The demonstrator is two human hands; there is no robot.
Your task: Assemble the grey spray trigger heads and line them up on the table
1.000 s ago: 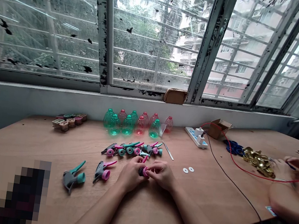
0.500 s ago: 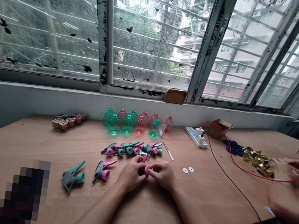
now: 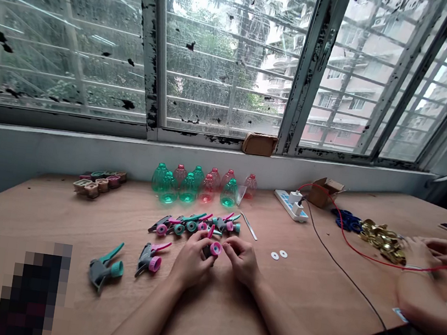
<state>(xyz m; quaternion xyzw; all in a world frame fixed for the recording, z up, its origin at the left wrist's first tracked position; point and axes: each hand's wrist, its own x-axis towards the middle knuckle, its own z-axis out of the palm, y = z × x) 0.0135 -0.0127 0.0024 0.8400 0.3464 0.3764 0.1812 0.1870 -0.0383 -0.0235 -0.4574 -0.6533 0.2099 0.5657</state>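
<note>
My left hand [image 3: 190, 265] is closed around a grey trigger spray head with a pink trigger and a pink collar [image 3: 216, 248]. The collar's open end faces up toward me. Just right of it, my right hand [image 3: 242, 260] has thumb and fingertips pinched together, a little apart from the collar; whatever they hold, if anything, is too small to tell. To the left lie a grey spray head with a pink collar [image 3: 149, 258] and another with a teal collar [image 3: 105, 268]. Beyond my hands is a row of pink and teal spray heads [image 3: 191, 226].
Green and pink clear bottles [image 3: 189, 189] stand by the wall. Two white washers [image 3: 279, 255] and metal tweezers [image 3: 249, 226] lie to the right. A power strip [image 3: 290, 206] has a red cable running rightward. A co-worker's hands [image 3: 423, 254] are near gold parts [image 3: 383, 241].
The pink collar has turned to show its open end. My right fingers have come off it and sit slightly to the right. The view has shifted a little.
</note>
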